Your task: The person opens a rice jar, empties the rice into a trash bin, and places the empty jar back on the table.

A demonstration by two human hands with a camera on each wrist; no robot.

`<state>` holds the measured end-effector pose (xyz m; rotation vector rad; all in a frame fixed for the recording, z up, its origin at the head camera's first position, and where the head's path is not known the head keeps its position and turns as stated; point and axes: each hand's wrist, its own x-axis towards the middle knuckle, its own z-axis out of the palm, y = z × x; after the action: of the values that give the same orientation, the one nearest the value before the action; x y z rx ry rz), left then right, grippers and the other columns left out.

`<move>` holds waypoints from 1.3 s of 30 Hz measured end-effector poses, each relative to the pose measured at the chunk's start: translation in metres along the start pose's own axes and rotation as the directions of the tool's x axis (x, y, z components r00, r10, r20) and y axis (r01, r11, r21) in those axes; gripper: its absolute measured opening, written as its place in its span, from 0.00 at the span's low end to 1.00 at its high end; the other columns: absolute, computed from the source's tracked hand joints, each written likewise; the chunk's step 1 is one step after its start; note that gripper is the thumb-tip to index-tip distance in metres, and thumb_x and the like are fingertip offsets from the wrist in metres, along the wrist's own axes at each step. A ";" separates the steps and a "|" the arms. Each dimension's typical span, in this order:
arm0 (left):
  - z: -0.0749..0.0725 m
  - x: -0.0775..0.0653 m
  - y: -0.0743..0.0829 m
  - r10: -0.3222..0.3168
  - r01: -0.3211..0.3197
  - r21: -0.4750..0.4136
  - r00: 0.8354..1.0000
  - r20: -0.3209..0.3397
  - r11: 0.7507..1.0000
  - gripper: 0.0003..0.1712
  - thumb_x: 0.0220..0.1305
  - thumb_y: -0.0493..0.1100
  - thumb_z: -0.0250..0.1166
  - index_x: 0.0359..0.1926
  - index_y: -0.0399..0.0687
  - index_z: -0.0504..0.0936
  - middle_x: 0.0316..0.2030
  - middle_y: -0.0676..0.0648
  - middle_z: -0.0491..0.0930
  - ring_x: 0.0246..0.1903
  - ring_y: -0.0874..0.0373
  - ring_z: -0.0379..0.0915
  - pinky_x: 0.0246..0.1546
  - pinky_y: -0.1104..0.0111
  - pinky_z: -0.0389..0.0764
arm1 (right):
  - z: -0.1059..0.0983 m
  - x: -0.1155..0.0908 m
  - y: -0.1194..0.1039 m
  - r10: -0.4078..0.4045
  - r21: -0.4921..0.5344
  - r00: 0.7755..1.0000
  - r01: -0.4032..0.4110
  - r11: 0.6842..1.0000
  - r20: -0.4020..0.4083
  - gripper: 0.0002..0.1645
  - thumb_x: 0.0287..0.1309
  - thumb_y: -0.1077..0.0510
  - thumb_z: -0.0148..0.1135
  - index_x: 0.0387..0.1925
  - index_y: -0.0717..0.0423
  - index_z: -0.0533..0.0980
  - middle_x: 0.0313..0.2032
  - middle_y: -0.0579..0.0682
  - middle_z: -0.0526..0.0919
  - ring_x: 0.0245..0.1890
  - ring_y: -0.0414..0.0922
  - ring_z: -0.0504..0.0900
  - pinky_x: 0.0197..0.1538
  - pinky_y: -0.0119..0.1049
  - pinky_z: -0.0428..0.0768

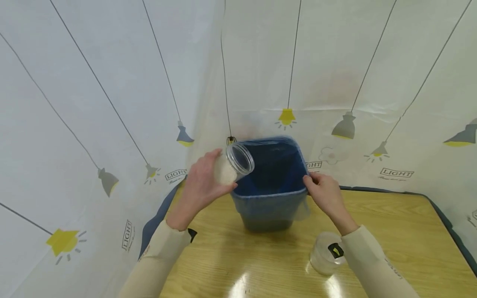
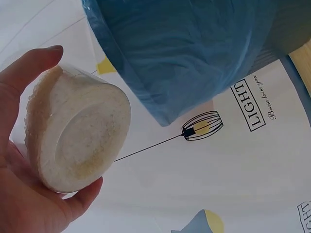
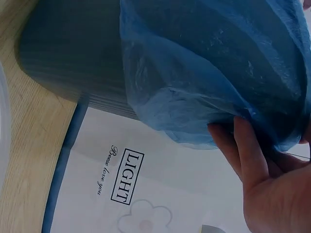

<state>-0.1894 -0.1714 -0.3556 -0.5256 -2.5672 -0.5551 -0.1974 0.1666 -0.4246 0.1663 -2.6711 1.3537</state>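
My left hand point(image 1: 201, 180) grips a clear plastic jar point(image 1: 225, 169) by its sides, thumb and fingers around it. The jar is tilted, its uncovered mouth toward the bin's opening, and whitish grainy stuff fills its lower part; the jar's base point(image 2: 90, 141) faces the left wrist camera. A grey bin point(image 1: 266, 222) stands on the table, lined with a translucent blue bag point(image 1: 272, 198) folded over its rim. At the bin's right rim, my right hand point(image 1: 326, 192) pinches the edge of the bag and rim; some of its fingers point(image 3: 250, 150) lie against the outside of the bag.
Another clear container point(image 1: 322, 256) stands on the wooden table point(image 1: 395, 219), beside the right forearm. White sheeting point(image 1: 328, 54) printed with hanging lamps rises behind the bin and along the left. Its dark blue lower edge borders the table.
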 end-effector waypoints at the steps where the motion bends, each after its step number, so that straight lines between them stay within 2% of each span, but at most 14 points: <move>1: 0.000 0.001 0.000 0.006 -0.006 0.004 1.000 0.003 1.000 0.56 0.41 0.55 0.85 0.68 0.35 0.70 0.56 0.36 0.79 0.47 0.40 0.78 0.45 0.47 0.81 | -0.001 -0.001 -0.001 0.002 -0.007 1.000 -0.003 1.000 -0.014 0.23 0.77 0.49 0.51 0.39 0.61 0.84 0.34 0.56 0.89 0.29 0.44 0.86 0.33 0.36 0.82; 3: 0.000 0.003 0.000 0.015 -0.015 0.009 1.000 0.014 1.000 0.56 0.42 0.54 0.85 0.68 0.35 0.69 0.56 0.36 0.79 0.48 0.40 0.78 0.47 0.48 0.81 | -0.002 -0.003 -0.002 0.008 -0.025 0.999 -0.009 1.000 -0.041 0.23 0.76 0.50 0.51 0.27 0.56 0.78 0.25 0.51 0.85 0.25 0.43 0.82 0.30 0.36 0.77; 5: 0.001 0.005 0.001 0.022 -0.022 0.011 0.999 0.025 1.000 0.56 0.42 0.54 0.85 0.69 0.35 0.69 0.56 0.36 0.79 0.49 0.41 0.78 0.48 0.48 0.81 | -0.004 -0.006 -0.002 0.013 -0.038 0.998 -0.015 0.999 -0.060 0.24 0.75 0.51 0.51 0.20 0.53 0.71 0.20 0.48 0.80 0.22 0.44 0.79 0.27 0.36 0.73; 9: 0.002 0.008 0.002 0.047 -0.047 0.009 0.998 0.040 0.999 0.56 0.43 0.53 0.85 0.69 0.36 0.68 0.55 0.37 0.79 0.48 0.42 0.77 0.48 0.48 0.81 | -0.009 -0.012 -0.002 0.022 -0.064 0.995 -0.028 0.998 -0.095 0.23 0.73 0.53 0.51 0.18 0.50 0.68 0.17 0.46 0.77 0.20 0.45 0.75 0.25 0.36 0.68; 12: 0.003 0.010 0.003 0.074 -0.075 0.017 0.996 0.051 0.997 0.55 0.44 0.53 0.85 0.69 0.37 0.67 0.55 0.37 0.79 0.49 0.42 0.77 0.48 0.48 0.81 | -0.013 -0.016 0.002 0.037 -0.084 0.994 -0.046 0.995 -0.100 0.23 0.73 0.52 0.50 0.19 0.50 0.67 0.18 0.46 0.77 0.21 0.45 0.76 0.25 0.36 0.69; 15: 0.006 0.014 0.004 0.108 -0.110 0.027 0.992 0.063 0.994 0.55 0.44 0.52 0.85 0.69 0.37 0.68 0.56 0.37 0.79 0.51 0.42 0.77 0.50 0.47 0.80 | -0.018 -0.018 0.005 0.053 -0.090 0.995 -0.060 0.994 -0.082 0.22 0.75 0.50 0.47 0.23 0.53 0.70 0.20 0.48 0.77 0.22 0.45 0.77 0.27 0.38 0.70; 19: 0.008 0.020 0.006 0.156 -0.160 0.047 0.984 0.080 0.986 0.54 0.44 0.52 0.85 0.69 0.37 0.69 0.60 0.38 0.77 0.55 0.42 0.76 0.54 0.47 0.78 | -0.022 -0.020 0.010 0.052 -0.082 0.998 -0.055 0.995 -0.036 0.24 0.79 0.47 0.45 0.38 0.59 0.79 0.27 0.51 0.82 0.26 0.46 0.79 0.31 0.40 0.74; 23: 0.008 0.025 0.010 0.185 -0.195 0.086 0.977 0.110 0.977 0.54 0.45 0.53 0.84 0.69 0.38 0.69 0.61 0.38 0.77 0.57 0.41 0.75 0.56 0.47 0.78 | -0.025 -0.023 0.012 0.045 -0.065 0.999 -0.046 0.997 -0.008 0.26 0.80 0.46 0.45 0.52 0.62 0.80 0.35 0.55 0.86 0.30 0.46 0.80 0.34 0.40 0.77; 28: 0.009 0.028 0.012 0.235 -0.256 0.158 0.962 0.136 0.954 0.52 0.46 0.53 0.84 0.69 0.41 0.69 0.61 0.38 0.77 0.59 0.40 0.74 0.57 0.46 0.76 | -0.027 -0.025 0.016 0.024 -0.066 1.000 -0.024 0.998 -0.003 0.28 0.80 0.44 0.45 0.54 0.62 0.80 0.36 0.55 0.86 0.32 0.46 0.81 0.35 0.40 0.77; 32: 0.009 0.031 0.014 0.293 -0.317 0.207 0.946 0.139 0.926 0.52 0.46 0.52 0.85 0.68 0.41 0.70 0.62 0.39 0.77 0.59 0.42 0.74 0.59 0.47 0.75 | -0.026 -0.025 0.018 0.004 -0.068 1.000 -0.005 0.998 -0.011 0.31 0.81 0.42 0.43 0.57 0.63 0.80 0.31 0.52 0.82 0.31 0.47 0.79 0.36 0.41 0.77; 35: 0.009 0.031 0.015 0.319 -0.346 0.231 0.936 0.147 0.910 0.52 0.46 0.52 0.84 0.68 0.41 0.70 0.61 0.40 0.77 0.59 0.43 0.74 0.60 0.48 0.75 | -0.025 -0.025 0.018 0.006 -0.060 1.000 -0.007 0.998 -0.016 0.31 0.81 0.42 0.42 0.57 0.62 0.80 0.27 0.51 0.79 0.29 0.46 0.78 0.34 0.40 0.77; 39: 0.011 0.032 0.016 0.340 -0.373 0.264 0.926 0.163 0.889 0.51 0.47 0.54 0.84 0.68 0.41 0.69 0.61 0.40 0.77 0.59 0.43 0.74 0.61 0.49 0.75 | -0.025 -0.025 0.018 0.013 -0.047 1.000 -0.014 0.999 -0.016 0.31 0.82 0.44 0.42 0.58 0.64 0.80 0.28 0.50 0.80 0.31 0.45 0.80 0.34 0.39 0.78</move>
<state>-0.2124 -0.1442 -0.3432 -0.9177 -2.5035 -0.0161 -0.1732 0.1983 -0.4283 0.1322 -2.6936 1.2889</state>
